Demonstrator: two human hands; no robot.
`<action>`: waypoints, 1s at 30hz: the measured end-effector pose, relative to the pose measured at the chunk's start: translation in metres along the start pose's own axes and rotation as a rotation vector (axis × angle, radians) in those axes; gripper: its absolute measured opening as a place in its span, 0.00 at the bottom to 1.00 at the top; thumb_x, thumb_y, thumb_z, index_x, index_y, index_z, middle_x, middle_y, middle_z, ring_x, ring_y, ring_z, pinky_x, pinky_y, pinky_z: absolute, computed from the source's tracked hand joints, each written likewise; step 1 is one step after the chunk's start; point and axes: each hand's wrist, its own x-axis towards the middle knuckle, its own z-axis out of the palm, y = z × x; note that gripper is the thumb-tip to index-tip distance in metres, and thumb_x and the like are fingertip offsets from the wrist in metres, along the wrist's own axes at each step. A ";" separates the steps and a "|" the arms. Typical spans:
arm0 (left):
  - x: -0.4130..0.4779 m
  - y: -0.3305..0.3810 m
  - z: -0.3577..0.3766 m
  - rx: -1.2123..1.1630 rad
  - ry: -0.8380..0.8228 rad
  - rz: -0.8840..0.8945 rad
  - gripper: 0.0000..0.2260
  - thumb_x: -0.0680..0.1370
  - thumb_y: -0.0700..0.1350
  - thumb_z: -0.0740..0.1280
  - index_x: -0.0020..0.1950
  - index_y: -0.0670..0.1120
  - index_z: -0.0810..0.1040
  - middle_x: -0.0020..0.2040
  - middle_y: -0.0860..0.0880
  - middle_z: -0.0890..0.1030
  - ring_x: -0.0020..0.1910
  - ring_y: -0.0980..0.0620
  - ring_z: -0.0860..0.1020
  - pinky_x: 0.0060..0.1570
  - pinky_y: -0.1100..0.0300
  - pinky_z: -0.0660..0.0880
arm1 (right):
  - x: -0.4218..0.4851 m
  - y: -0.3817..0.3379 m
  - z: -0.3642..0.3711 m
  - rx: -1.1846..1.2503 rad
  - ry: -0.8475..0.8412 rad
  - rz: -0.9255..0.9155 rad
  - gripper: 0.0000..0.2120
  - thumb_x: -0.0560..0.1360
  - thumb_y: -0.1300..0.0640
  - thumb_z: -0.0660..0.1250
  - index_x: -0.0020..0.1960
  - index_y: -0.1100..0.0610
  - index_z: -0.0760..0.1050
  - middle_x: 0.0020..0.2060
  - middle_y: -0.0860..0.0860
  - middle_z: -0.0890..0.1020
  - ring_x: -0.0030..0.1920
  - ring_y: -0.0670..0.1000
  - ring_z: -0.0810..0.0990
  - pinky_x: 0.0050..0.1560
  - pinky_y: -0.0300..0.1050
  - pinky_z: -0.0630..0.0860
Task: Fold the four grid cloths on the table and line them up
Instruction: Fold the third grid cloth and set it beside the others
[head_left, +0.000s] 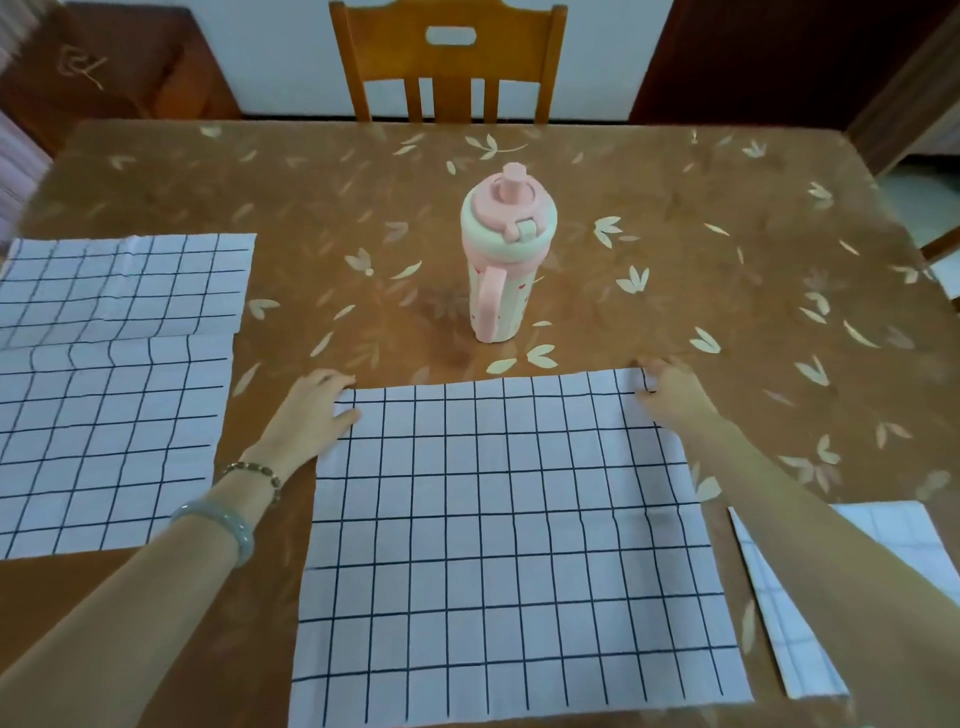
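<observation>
A white cloth with a dark grid (514, 540) lies spread flat in front of me. My left hand (317, 405) pinches its far left corner, thumb on top of the fabric. My right hand (670, 389) grips its far right corner. At the left lie two more unfolded grid cloths, one farther back (130, 286) and one nearer (109, 447), the two overlapping. At the right, partly under my right forearm, sits a folded grid cloth (795, 613).
A pink bottle with a handle (501, 260) stands upright just beyond the middle cloth. The table (727, 291) has a brown leaf-patterned cover. A wooden chair (449, 62) stands at the far side.
</observation>
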 end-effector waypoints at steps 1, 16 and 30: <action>0.001 0.000 0.001 0.010 0.013 0.005 0.22 0.77 0.49 0.68 0.69 0.44 0.72 0.66 0.45 0.72 0.65 0.44 0.69 0.65 0.52 0.67 | 0.004 0.004 0.002 -0.032 -0.014 0.000 0.23 0.73 0.64 0.62 0.68 0.57 0.71 0.59 0.60 0.73 0.64 0.61 0.67 0.63 0.52 0.68; 0.006 -0.003 -0.014 -0.046 0.141 -0.015 0.04 0.76 0.40 0.69 0.42 0.47 0.79 0.46 0.49 0.76 0.49 0.49 0.74 0.49 0.58 0.70 | 0.010 -0.003 -0.023 0.040 -0.068 0.033 0.05 0.72 0.61 0.66 0.37 0.58 0.72 0.34 0.51 0.75 0.41 0.54 0.73 0.35 0.43 0.67; -0.069 0.020 -0.083 -0.239 0.221 0.018 0.06 0.76 0.44 0.71 0.46 0.55 0.83 0.45 0.57 0.83 0.44 0.57 0.78 0.46 0.68 0.72 | -0.077 -0.009 -0.079 0.212 0.200 -0.117 0.06 0.73 0.64 0.68 0.46 0.61 0.83 0.40 0.55 0.83 0.42 0.51 0.78 0.53 0.36 0.71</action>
